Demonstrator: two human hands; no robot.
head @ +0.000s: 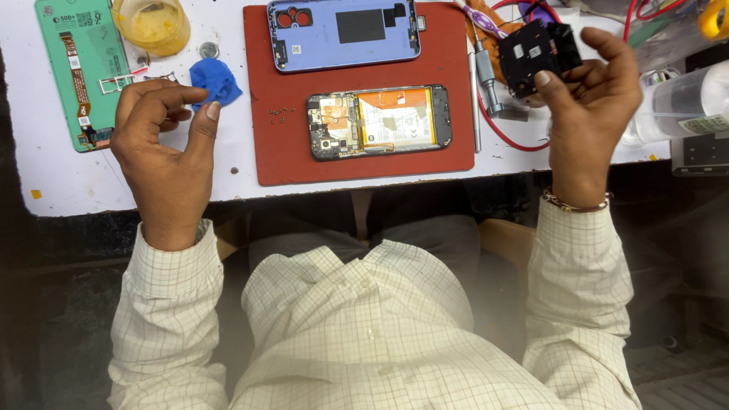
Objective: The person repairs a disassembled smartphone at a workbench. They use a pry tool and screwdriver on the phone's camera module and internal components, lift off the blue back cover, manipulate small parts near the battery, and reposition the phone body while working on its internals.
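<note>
A: What does the right hand hold?

B: A black plastic part, gripped between thumb and 2 or more curled fingers and raised above the right edge of the white table. The hand is partly closed around it; the part's upper face shows small pale squares.

A: And the left hand?

B: It is half curled, thumb extended toward the fingertips, with nothing visibly pinched. Its fingertips sit just beside a blue cloth lying on the table; whether they touch it cannot be told.

A: Where does the opened phone lie relative to the hands?

B: Between them, on the red mat, back removed, battery and board exposed. It is apart from both hands. A lilac back cover lies above it on the same mat.

A: What else surrounds the hands?

B: A green phone panel lies left of the left hand, with a yellowish cup above the cloth. A metal tool and red wires lie near the right hand.
</note>
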